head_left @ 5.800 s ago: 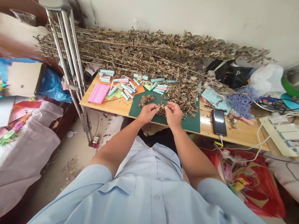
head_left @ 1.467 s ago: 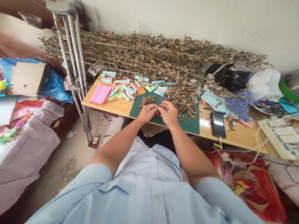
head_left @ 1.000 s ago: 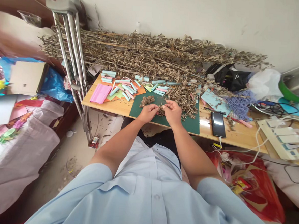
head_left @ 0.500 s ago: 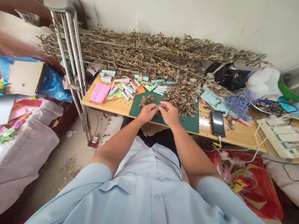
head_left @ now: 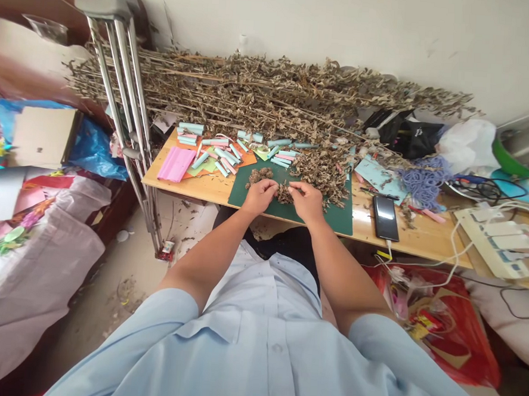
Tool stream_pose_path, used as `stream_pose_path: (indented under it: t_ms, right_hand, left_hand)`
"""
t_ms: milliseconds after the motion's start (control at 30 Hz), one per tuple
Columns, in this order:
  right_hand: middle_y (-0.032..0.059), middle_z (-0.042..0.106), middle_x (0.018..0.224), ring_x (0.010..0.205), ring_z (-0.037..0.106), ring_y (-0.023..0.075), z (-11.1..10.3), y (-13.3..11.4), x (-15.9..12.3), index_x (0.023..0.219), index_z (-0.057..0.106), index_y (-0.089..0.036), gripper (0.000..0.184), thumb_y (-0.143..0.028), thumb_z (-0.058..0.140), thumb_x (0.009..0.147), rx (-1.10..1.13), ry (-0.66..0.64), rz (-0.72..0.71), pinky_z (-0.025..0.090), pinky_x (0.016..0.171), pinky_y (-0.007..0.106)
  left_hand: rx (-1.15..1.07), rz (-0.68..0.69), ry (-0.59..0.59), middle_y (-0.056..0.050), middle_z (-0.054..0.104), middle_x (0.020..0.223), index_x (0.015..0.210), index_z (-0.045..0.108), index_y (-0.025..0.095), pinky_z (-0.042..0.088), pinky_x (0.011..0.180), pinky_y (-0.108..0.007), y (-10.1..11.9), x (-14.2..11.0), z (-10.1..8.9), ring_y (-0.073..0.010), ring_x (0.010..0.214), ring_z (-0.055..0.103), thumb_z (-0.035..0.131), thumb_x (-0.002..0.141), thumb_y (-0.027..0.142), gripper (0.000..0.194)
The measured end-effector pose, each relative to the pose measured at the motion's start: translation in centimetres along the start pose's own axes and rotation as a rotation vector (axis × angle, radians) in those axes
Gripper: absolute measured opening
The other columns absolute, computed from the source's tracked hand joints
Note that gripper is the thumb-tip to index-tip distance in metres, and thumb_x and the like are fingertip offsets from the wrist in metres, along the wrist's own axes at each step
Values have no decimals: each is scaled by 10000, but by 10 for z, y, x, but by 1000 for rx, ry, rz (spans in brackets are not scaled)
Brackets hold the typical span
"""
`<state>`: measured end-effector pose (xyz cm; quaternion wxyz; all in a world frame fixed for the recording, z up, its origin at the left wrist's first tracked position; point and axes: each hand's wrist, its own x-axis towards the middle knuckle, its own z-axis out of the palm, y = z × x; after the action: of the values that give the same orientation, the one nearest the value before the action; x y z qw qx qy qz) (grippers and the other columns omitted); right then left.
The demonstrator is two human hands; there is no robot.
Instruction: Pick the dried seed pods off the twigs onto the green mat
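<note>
Left hand (head_left: 259, 196), right hand (head_left: 307, 202) over dried leaves (head_left: 285, 194) (crumbled); green mat (head_left: 263, 213) beneath.

**Two hands and three objects, counted on this table**
One bare left hand (head_left: 259, 196), one bare right hand (head_left: 306, 202), one dark green cutting mat (head_left: 335, 221), one black smartphone (head_left: 386, 218), one pink paper stack (head_left: 173, 164).

The wooden bench (head_left: 423, 243) carries a green cutting mat (head_left: 339, 223) heaped with dried leaves (head_left: 319, 177), a black smartphone (head_left: 386, 218) and tangled purple-blue yarn (head_left: 424, 182). Left of the mat lie pale blue paper rolls (head_left: 222, 153) and folded pink paper (head_left: 176, 164).
</note>
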<state>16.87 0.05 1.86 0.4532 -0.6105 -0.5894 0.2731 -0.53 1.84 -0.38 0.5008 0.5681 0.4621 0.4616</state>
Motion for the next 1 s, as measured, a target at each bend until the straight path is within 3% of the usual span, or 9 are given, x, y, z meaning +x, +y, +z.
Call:
stream_pose_path:
  t_ms: [133,233,333,467,733,867,1000]
  right_hand:
    - [78,756,1034,842,676,226,-5,5,-4,996,775,-218,258,-367,620,853,-58,70,-47,541,845,406]
    - [86,756,1007,864,681,232,-11,15,-13,973,767,-207,247,-350,598,862,-81,160,-50,543,854,408]
    - [85,750,986,857,681,229,-18,26,-24,952,759,-210,232,-351,597,864,-99,171,-81,550,832,399]
    - [76,742,977,789,666,209,-24,33,-33,960,750,-215,228,-350,585,880,-84,177,-106,553,773,377]
    - [75,733,981,825,666,219,-24,30,-34,932,739,-229,206,-353,583,884,-53,141,-120,553,804,394]
    - [71,729,966,809,663,213,-25,30,-36,932,739,-232,199,-348,582,892,-43,153,-136,548,781,385]
    - [67,730,956,790,665,207,-26,32,-37,941,740,-230,197,-341,582,902,-38,161,-151,553,762,374]
  left_hand:
    - [143,56,26,-38,659,753,898,713,165,463,654,-245,7,-2,0,-138,673,579,591,908,329,204]
    - [238,116,51,-63,687,850,855,724,172,482,791,-276,11,-4,1,-179,830,622,585,909,278,184]
    - [290,150,64,-62,692,886,824,720,179,474,851,-297,12,-5,2,-192,882,627,577,908,244,178]
    - [296,119,75,-53,695,865,804,716,180,471,819,-295,12,-3,3,-190,858,627,584,899,251,177]
    - [301,-6,36,-21,667,715,781,710,177,421,650,-271,19,6,11,-161,677,570,634,858,314,174]
    - [303,-19,69,-17,659,717,769,690,174,414,641,-264,17,7,12,-149,665,559,670,835,331,171]
    - [270,-36,115,-5,645,721,817,677,177,435,664,-250,13,2,6,-139,687,566,606,878,315,167]
